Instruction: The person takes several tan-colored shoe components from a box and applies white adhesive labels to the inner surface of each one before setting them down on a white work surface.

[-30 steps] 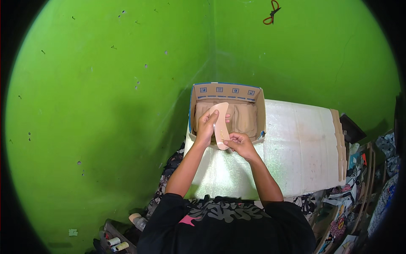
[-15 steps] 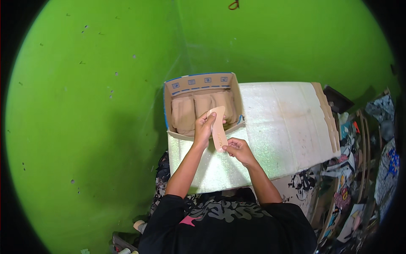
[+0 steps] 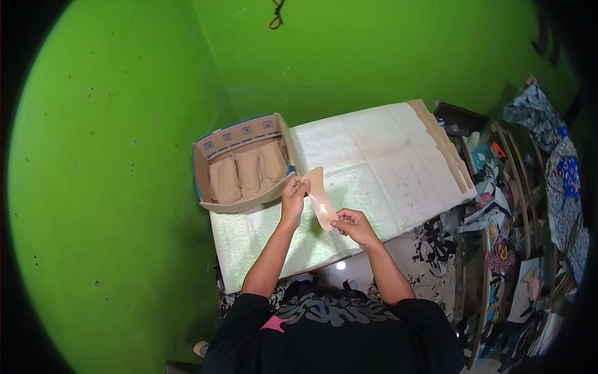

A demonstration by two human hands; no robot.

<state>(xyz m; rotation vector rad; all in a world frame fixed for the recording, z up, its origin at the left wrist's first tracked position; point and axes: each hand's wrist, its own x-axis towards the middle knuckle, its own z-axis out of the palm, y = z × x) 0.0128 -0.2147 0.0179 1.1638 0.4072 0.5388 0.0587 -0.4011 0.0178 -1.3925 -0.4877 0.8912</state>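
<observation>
A beige shoe insole (image 3: pixel 320 201) with gold print near its heel end is held out above the white-covered table. My left hand (image 3: pixel 293 198) pinches its side near the wider end, thumb on top. At the narrower lower end, my right hand (image 3: pixel 354 227) grips the edge between thumb and fingers. Just left of my hands stands an open cardboard box (image 3: pixel 248 202) with blue edging. Inside it, several stacks of similar beige insoles (image 3: pixel 248 171) lie side by side.
The table (image 3: pixel 367 156) has a white sheet and a wavy-edged brown strip (image 3: pixel 441 146) at its far right. Green walls (image 3: pixel 124 187) meet behind the box. To the right are wooden racks (image 3: pixel 492 268) heaped with fabric. Dark scraps (image 3: pixel 435 246) litter the floor.
My view has turned right, so box and table appear shifted left. The insole, still in both hands, is now right of the box, over the table instead of partly over the box.
</observation>
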